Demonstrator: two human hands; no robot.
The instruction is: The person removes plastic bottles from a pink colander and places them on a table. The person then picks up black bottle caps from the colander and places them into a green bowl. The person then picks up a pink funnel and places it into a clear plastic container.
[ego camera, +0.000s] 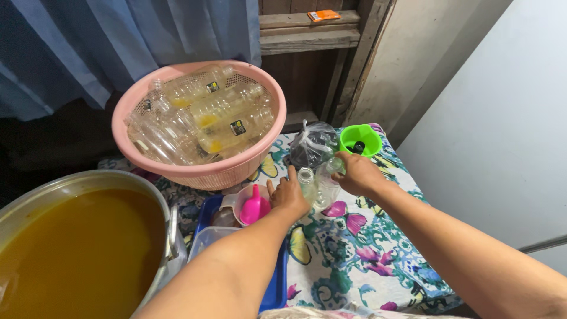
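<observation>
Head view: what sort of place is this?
Probably a home kitchen or small home bottling corner: a large pot of orange liquid, a pink basket of clear bottles, and a flowered tablecloth beside rough wooden walls.
</observation>
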